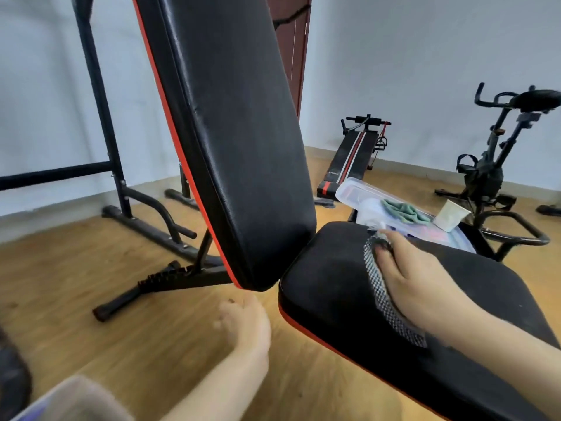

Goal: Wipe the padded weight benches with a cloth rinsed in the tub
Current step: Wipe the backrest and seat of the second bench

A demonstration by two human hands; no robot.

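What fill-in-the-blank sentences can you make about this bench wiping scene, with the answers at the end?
On the weight bench, the right hand presses a checkered cloth onto the ____ pad.
The spare cloth draped on the clear tub is ____.
The left hand holds ____.
Missing words: seat; green; nothing.

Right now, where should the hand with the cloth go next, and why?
Probably slide the right hand and the cloth under it across the seat pad toward the backrest. The hand presses the cloth flat near the pad's far edge, beside the tub, and the pad's backrest end lies bare.
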